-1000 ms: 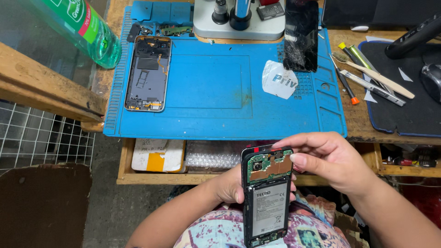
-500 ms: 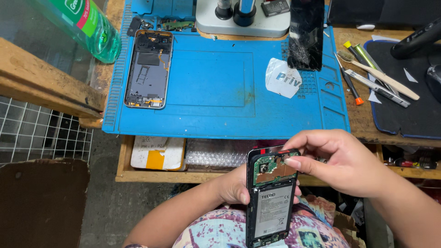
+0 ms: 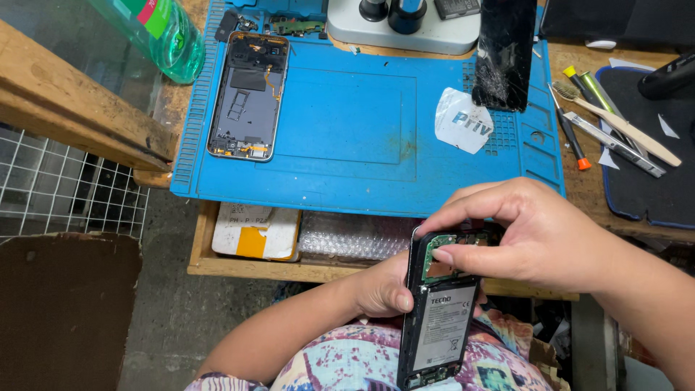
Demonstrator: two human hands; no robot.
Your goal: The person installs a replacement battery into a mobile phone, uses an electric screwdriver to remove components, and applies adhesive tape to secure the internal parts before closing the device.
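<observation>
Left hand (image 3: 380, 289) cups the opened phone (image 3: 436, 322) from behind and below, fingers wrapped round its left edge, holding it upright over the lap, just in front of the bench edge. Right hand (image 3: 532, 235) is closed down on the phone's top end, thumb and fingertips pinching at the green circuit board (image 3: 439, 255) there; the exact contact is hidden under the fingers. Judged step: working a part loose or seating one at the board, which calls for a fine, steady pinch. Battery carries a pale grey rectangular label. On the blue mat (image 3: 347, 130): a second opened phone (image 3: 250, 94), a cracked black screen (image 3: 503, 51), a white rounded sticker with blue lettering (image 3: 463, 119). Green bottle (image 3: 156, 32) top left has a red-and-white label. White-and-yellow packet (image 3: 255, 232) lies in the drawer below.
</observation>
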